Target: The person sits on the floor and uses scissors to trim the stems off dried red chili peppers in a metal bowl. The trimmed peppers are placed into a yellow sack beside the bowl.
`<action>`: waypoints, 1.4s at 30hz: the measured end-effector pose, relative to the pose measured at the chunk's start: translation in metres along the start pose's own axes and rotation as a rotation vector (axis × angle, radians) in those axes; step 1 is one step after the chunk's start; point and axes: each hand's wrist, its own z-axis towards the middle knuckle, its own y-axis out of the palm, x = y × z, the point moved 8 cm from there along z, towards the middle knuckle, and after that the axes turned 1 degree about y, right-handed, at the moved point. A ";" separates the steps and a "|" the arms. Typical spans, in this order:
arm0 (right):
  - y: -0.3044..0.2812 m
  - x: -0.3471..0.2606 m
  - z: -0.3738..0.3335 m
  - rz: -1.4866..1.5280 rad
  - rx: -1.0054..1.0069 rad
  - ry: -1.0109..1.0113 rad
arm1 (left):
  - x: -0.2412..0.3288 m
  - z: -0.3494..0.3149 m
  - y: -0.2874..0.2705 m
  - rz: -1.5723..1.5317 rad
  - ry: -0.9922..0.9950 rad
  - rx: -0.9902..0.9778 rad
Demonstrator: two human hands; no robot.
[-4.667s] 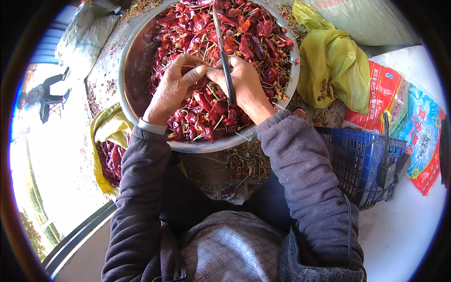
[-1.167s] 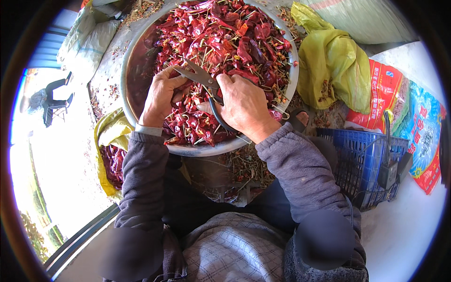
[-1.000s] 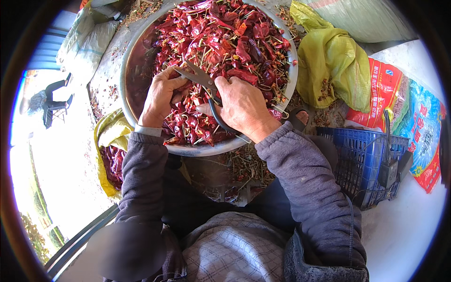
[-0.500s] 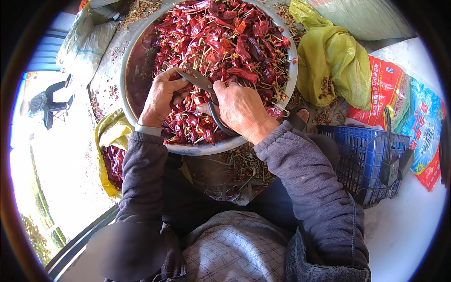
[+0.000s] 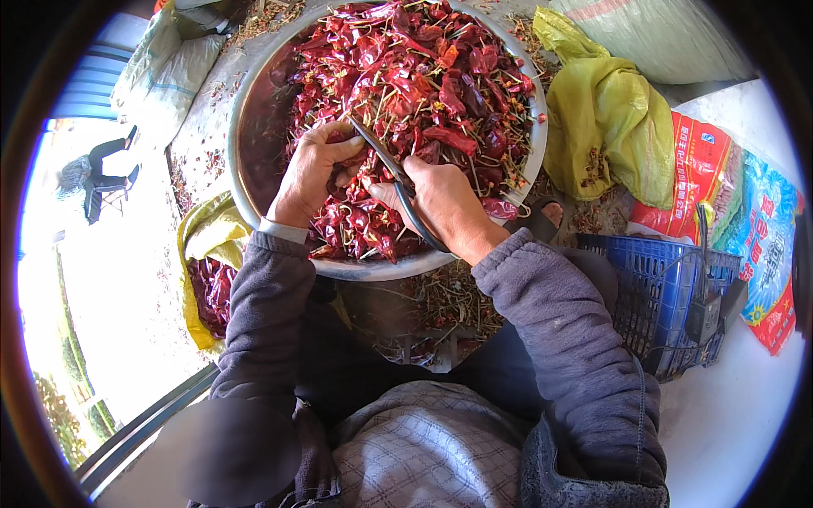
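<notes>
Grasping of a pair of scissors (image 5: 385,157) is performed by the right hand (image 5: 447,199): the black handles are enclosed by the palm and fingers, and the blades are directed toward the far left. By this angle the blade tips are brought beside the left thumb—presumably so that both hands can be used at one point. The left hand (image 5: 306,173) is curled, with thumb and fingers drawn together near the tips; whether anything is pinched there cannot be told. The blades are seen almost edge-on, so their opening cannot be judged.

Dried red chili peppers (image 5: 398,76), many with pale stems attached, are heaped below and beyond the hands in a round metal basin (image 5: 537,161). The basin is positioned directly before the legs, probably for short reach and for catching whatever is dropped. More chilies are contained in a yellow woven sack (image 5: 191,296), placed at the left within apparent reach—while a blue plastic basket (image 5: 669,288) is stood beyond the right forearm.
</notes>
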 end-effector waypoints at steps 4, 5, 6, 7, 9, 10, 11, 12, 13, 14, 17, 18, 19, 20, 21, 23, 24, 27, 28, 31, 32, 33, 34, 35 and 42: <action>0.001 -0.003 -0.004 0.036 0.032 -0.032 | 0.007 0.000 0.005 0.085 0.028 -0.009; 0.001 -0.005 -0.006 -0.030 0.055 -0.057 | 0.009 -0.001 0.007 0.130 0.042 -0.004; 0.002 -0.006 -0.006 -0.099 0.051 -0.080 | 0.008 -0.001 0.012 0.196 0.025 -0.041; 0.001 -0.004 -0.006 -0.120 0.068 -0.057 | 0.005 -0.004 0.019 0.186 0.025 -0.066; 0.003 0.002 -0.002 -0.171 0.054 0.006 | 0.006 -0.004 0.019 0.255 0.030 -0.022; 0.000 0.004 -0.001 -0.146 0.079 0.017 | 0.008 -0.005 0.019 0.224 0.032 -0.033; 0.000 0.004 0.000 -0.097 0.083 0.017 | 0.009 -0.006 0.019 0.218 0.020 -0.049; 0.000 0.003 0.001 -0.045 0.087 0.017 | 0.008 -0.007 0.017 0.235 0.006 -0.022; -0.001 0.004 0.001 -0.001 0.089 0.028 | 0.008 -0.007 0.019 0.213 0.004 -0.067; -0.006 -0.001 0.002 0.090 0.148 -0.019 | 0.007 -0.007 0.020 0.211 0.003 -0.073; -0.012 0.001 0.002 0.210 0.191 0.045 | 0.007 0.000 0.015 0.133 0.030 -0.041; -0.008 0.011 0.004 0.293 0.114 0.166 | 0.007 0.004 0.009 0.079 0.034 -0.015; -0.012 0.012 0.005 0.329 0.138 0.190 | 0.008 0.008 0.002 0.020 0.064 -0.003; -0.014 0.014 0.006 0.369 0.137 0.223 | 0.006 0.018 -0.013 0.005 0.029 0.054; -0.016 0.016 0.006 0.413 0.137 0.252 | 0.011 0.029 -0.024 -0.044 0.105 0.073; -0.017 0.021 0.003 0.413 0.078 0.341 | 0.010 0.056 -0.056 -0.093 0.103 0.114; -0.020 0.020 0.000 0.460 0.083 0.335 | 0.006 0.069 -0.072 -0.185 0.095 0.110; -0.026 0.022 -0.015 0.640 0.064 0.423 | -0.005 0.119 -0.136 -0.018 0.089 0.363; -0.028 0.022 -0.018 0.706 0.070 0.449 | 0.000 0.139 -0.151 0.138 0.153 0.397; -0.034 0.023 -0.030 0.924 0.094 0.540 | 0.024 0.206 -0.183 0.730 0.328 0.518; -0.039 0.021 -0.031 0.958 0.104 0.517 | 0.033 0.232 -0.190 0.839 0.370 0.524; -0.042 0.021 -0.032 0.958 0.099 0.537 | 0.038 0.256 -0.197 0.968 0.343 0.553; -0.043 0.022 -0.033 0.966 0.087 0.569 | 0.042 0.274 -0.195 1.069 0.418 0.526; -0.043 0.022 -0.034 0.990 0.074 0.585 | 0.044 0.291 -0.194 1.178 0.458 0.505; -0.043 0.023 -0.034 1.012 0.065 0.590 | -0.023 0.321 -0.189 1.409 0.339 0.350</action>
